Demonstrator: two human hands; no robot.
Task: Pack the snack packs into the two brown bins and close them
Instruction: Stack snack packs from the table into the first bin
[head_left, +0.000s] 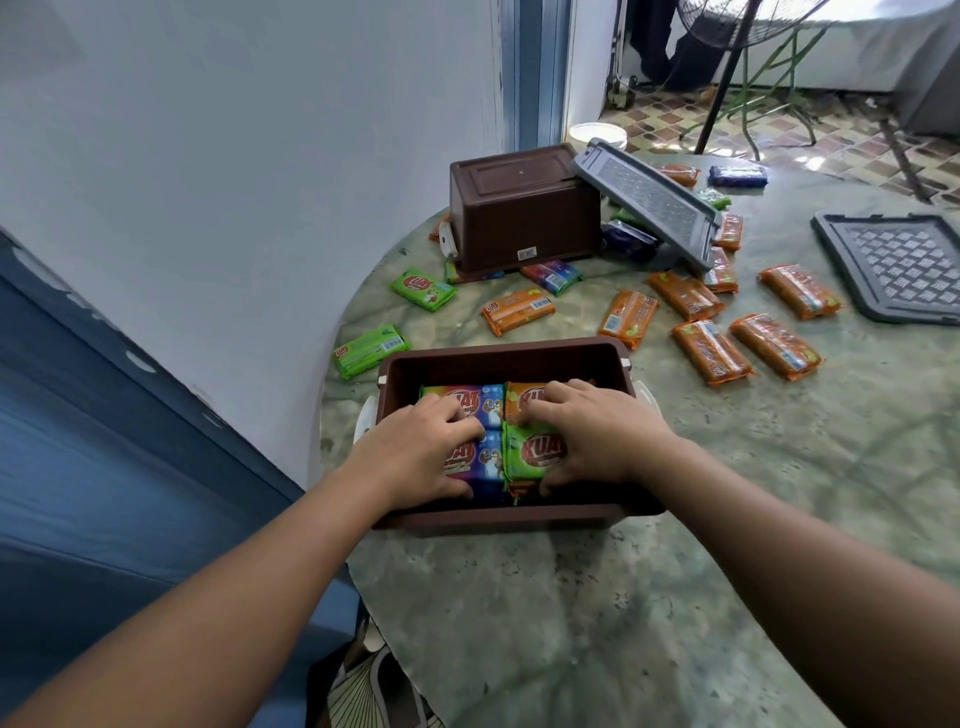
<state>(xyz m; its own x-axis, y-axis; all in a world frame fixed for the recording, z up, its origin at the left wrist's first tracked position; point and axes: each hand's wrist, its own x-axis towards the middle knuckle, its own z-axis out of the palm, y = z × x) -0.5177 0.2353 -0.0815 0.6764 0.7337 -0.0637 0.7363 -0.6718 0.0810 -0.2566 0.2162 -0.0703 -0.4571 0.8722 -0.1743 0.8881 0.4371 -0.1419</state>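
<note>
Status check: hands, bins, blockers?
Left hand and right hand on packs in near bin. Far bin upside down; both lids off. Loose packs on table.

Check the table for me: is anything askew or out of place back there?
Yes. The far brown bin sits upside down on top of some snack packs, and one grey lid leans tilted against its right side, not flat like the other lid.

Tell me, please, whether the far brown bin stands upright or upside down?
Upside down: the far brown bin shows its flat base on top, its rim down on the table.
</note>
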